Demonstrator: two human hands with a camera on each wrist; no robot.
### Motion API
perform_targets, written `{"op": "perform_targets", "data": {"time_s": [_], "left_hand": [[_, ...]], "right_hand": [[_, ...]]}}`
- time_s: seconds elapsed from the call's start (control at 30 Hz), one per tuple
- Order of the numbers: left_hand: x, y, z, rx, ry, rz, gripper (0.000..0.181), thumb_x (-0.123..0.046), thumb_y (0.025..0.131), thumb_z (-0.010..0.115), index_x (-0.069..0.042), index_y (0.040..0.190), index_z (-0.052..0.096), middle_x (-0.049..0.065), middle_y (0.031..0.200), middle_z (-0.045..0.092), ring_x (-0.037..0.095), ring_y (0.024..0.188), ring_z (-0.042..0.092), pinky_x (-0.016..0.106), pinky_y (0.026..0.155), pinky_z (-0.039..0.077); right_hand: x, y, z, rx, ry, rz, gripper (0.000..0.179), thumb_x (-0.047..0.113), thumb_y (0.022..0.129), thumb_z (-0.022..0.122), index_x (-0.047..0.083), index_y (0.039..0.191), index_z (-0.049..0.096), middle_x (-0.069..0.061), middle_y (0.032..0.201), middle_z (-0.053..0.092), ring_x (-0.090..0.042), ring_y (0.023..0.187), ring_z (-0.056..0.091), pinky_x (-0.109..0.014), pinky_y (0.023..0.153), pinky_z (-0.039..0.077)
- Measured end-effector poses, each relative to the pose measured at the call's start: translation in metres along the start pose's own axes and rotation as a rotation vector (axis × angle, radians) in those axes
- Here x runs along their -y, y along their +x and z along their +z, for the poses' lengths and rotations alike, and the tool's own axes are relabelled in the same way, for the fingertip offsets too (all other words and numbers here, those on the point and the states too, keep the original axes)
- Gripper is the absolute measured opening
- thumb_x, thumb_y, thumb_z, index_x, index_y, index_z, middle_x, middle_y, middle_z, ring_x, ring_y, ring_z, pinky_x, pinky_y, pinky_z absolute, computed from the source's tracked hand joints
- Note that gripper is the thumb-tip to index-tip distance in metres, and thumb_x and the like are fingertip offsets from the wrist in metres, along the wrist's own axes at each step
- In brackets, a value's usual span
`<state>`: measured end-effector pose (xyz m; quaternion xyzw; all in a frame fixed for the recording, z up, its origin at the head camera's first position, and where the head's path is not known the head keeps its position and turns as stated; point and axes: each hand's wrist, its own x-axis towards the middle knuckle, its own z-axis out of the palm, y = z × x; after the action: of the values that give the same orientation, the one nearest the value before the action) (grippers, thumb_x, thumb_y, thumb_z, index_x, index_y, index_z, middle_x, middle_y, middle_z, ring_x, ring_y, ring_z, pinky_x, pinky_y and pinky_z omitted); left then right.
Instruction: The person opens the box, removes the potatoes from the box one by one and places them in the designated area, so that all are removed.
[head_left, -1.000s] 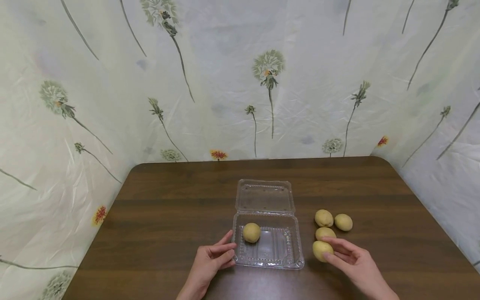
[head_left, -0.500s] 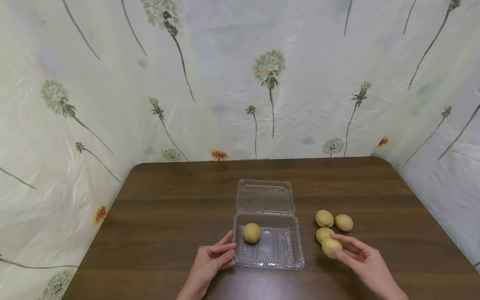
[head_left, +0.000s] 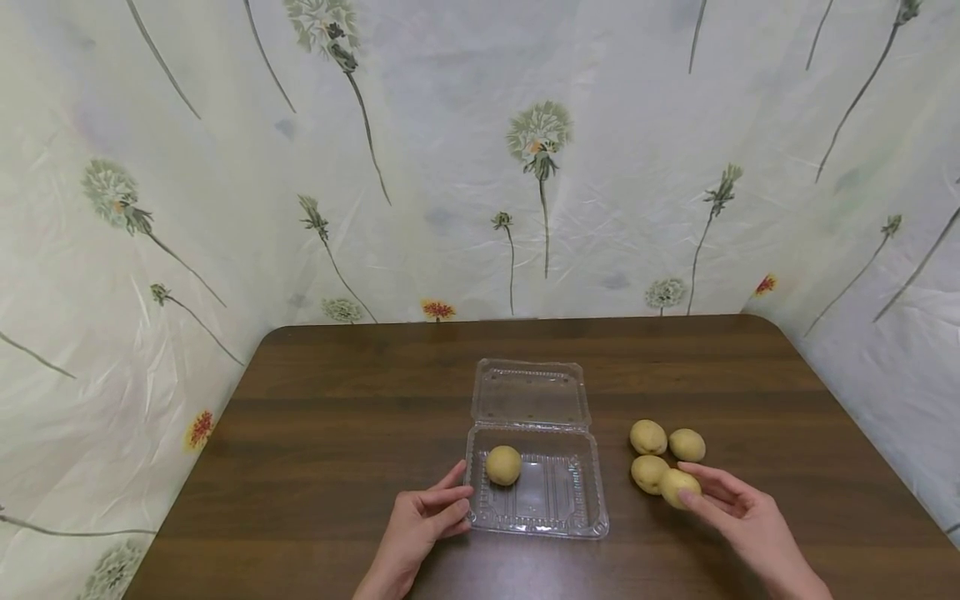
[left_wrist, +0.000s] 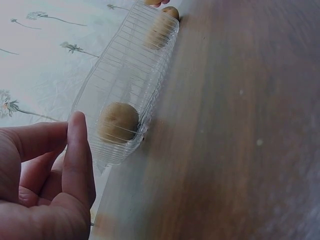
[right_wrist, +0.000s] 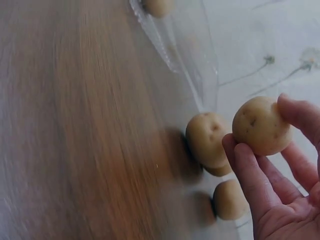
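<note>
A clear plastic clamshell container (head_left: 592, 500) lies unfolded on the table, its lid (head_left: 531, 392) laid back on the far side. One potato (head_left: 503, 465) sits in the left part of its base. At the left rim, my left hand (head_left: 423, 521) pinches the container's edge between thumb and finger, as the left wrist view also shows. To the right, my right hand (head_left: 738, 517) holds a potato (right_wrist: 262, 126) between thumb and fingertips. In the right wrist view this potato is above the tabletop, close to the loose potatoes.
Right of the container lie three loose potatoes: a near one (head_left: 648, 474), a far one (head_left: 648, 437) and one (head_left: 687, 445) farther right. The dark wooden table (head_left: 337, 433) is surrounded by a pale flower-printed sheet (head_left: 450, 167).
My right hand has moved rightward with the potato in its fingers, away from the container and past the near loose potato. The left hand and the container have stayed put.
</note>
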<state>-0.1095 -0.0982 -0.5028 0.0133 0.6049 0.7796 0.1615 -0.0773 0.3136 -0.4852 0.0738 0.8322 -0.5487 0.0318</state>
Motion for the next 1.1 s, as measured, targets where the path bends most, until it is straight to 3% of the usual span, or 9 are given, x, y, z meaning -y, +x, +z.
{"op": "perform_targets", "data": {"time_s": [0.5,0.8,1.0,1.1], "left_hand": [[-0.001,0.0,0.0,0.004,-0.008,0.009,0.03,0.001,0.09,0.068,0.016,0.115,0.062,0.015,0.146,0.045,0.022,0.123,0.053,0.031,0.08,0.058],[-0.001,0.0,0.0,-0.001,-0.011,0.002,0.03,0.001,0.09,0.068,0.016,0.116,0.063,0.014,0.146,0.045,0.022,0.124,0.052,0.03,0.08,0.059],[0.0,0.0,0.0,0.004,-0.012,0.009,0.031,0.001,0.09,0.068,0.017,0.116,0.062,0.014,0.146,0.044,0.022,0.124,0.052,0.03,0.08,0.059],[0.001,0.0,0.0,0.005,-0.015,0.013,0.031,0.001,0.09,0.068,0.017,0.116,0.062,0.014,0.146,0.044,0.022,0.123,0.052,0.03,0.079,0.059]], "right_hand": [[-0.014,0.008,-0.01,-0.007,0.033,0.025,0.052,0.033,0.096,0.065,0.008,0.14,0.052,0.013,0.12,0.064,0.002,0.101,0.061,-0.021,0.079,0.055],[-0.019,0.011,-0.013,0.003,-0.04,0.116,0.061,0.047,0.093,0.064,0.013,0.142,0.051,-0.001,0.135,0.056,0.006,0.1,0.058,-0.02,0.079,0.054],[-0.019,0.013,-0.015,0.003,-0.081,0.141,0.062,0.05,0.092,0.063,0.017,0.143,0.051,-0.014,0.148,0.04,0.007,0.1,0.058,-0.017,0.077,0.05],[-0.02,0.014,-0.016,-0.001,-0.106,0.136,0.062,0.051,0.092,0.063,0.017,0.142,0.051,-0.015,0.148,0.04,0.008,0.1,0.057,-0.016,0.076,0.049]]}}
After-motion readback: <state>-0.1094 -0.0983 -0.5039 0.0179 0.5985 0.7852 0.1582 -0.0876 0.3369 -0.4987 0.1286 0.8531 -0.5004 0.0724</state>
